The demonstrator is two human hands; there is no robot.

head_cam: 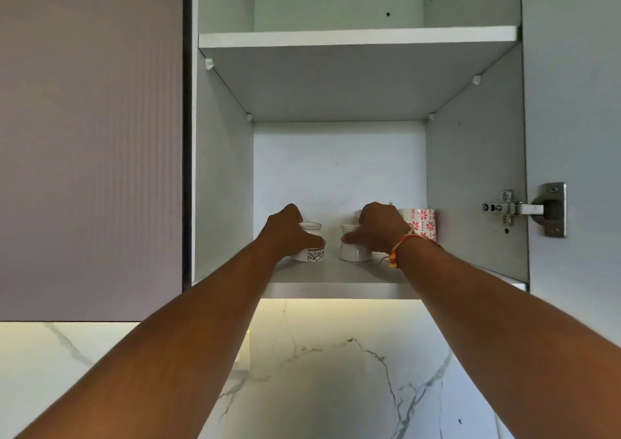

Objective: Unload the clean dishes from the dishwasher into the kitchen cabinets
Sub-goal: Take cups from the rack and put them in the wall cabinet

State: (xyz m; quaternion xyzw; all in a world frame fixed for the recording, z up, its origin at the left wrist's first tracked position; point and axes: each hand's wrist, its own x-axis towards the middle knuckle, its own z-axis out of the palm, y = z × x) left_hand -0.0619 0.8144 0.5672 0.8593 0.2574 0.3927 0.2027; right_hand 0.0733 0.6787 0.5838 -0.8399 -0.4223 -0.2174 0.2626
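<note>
Overhead, our left hand (287, 233) grips 1 patterned cup (313, 254) and our right hand (379, 228) grips 1 white cup (354, 254), both cups on the cabinet's bottom shelf (336, 274).

a white marble wall (336, 388) with grey veins fills the lower part of the view, its top edge lit by a warm glow (336, 304). a white wall plate (244, 351) sits on it, mostly hidden. a ribbed mauve door (90, 136) stands closed at upper left. an orange and yellow thread band (398, 249) circles a wrist.
</note>
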